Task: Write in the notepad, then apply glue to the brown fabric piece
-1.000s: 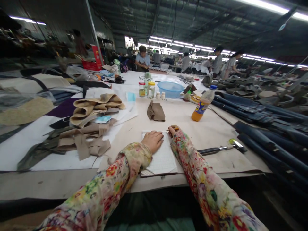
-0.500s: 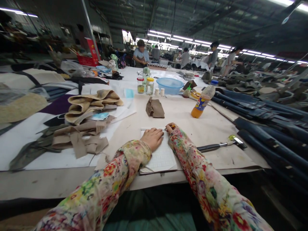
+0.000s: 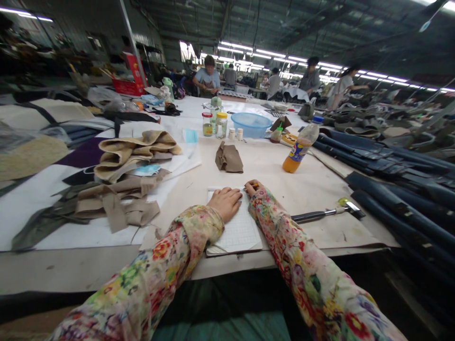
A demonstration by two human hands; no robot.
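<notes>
The slim orange pencil (image 3: 250,186) lies nearly level in the right hand (image 3: 254,189), its long axis running across the view, the tip end pointing toward the left hand (image 3: 226,202) and the far edge of the white grid-ruled paper notebook (image 3: 237,230). Only a short stretch of the pencil shows, orange along the shaft with a paler end; the rest is hidden inside the fist, so how it ends cannot be told. The right hand's fingers are curled together and clamped on the pencil, at the far right corner of the notebook. The left hand lies flat, palm down, fingers loosely spread and pressed on the upper part of the page, just left of the pencil's tip. Both arms wear floral-print sleeves (image 3: 302,265).

The notebook rests open on a wide beige paper-covered worktable (image 3: 320,189), its long axis running away from the person, its near edge by the table's front edge.

Right of the gripping hand, well apart, a hammer with a dark handle and metal head (image 3: 325,214) lies across the table, head pointing right. Beyond the grip sits a crumpled brown cloth piece (image 3: 229,158), and farther right a tilted plastic bottle of orange drink (image 3: 300,150). Left of the flat hand lies a heap of tan fabric offcuts (image 3: 124,189).
</notes>
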